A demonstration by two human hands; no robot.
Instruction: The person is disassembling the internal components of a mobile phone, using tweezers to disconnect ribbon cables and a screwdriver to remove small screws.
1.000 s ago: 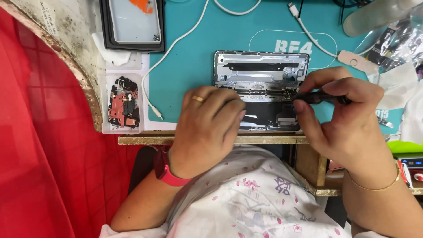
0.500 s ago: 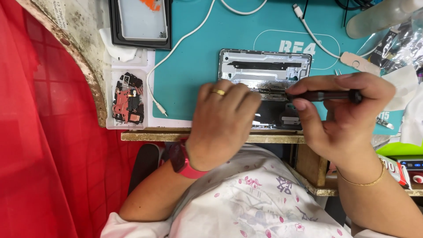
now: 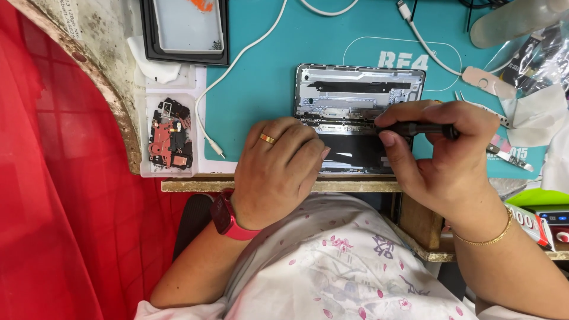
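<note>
fingers (image 3: 396, 137) pinch screwdriver (image 3: 424, 128) | phone (image 3: 355, 98) | tray (image 3: 198, 118): parts (image 3: 169, 139)

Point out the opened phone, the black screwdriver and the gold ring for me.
opened phone (image 3: 355, 89): head view, on its exposed upper metal frame.
black screwdriver (image 3: 424, 128): head view, on the handle between the right hand's fingers.
gold ring (image 3: 267, 138): head view, on the band around a left-hand finger.

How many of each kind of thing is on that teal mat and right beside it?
Opened phone, pressed by the left hand: 1
Black screwdriver, held in the right hand: 1
White cables: 2
Tweezers: 1
Clear tray of small parts: 1
Black-framed tray: 1
Total: 7
</note>
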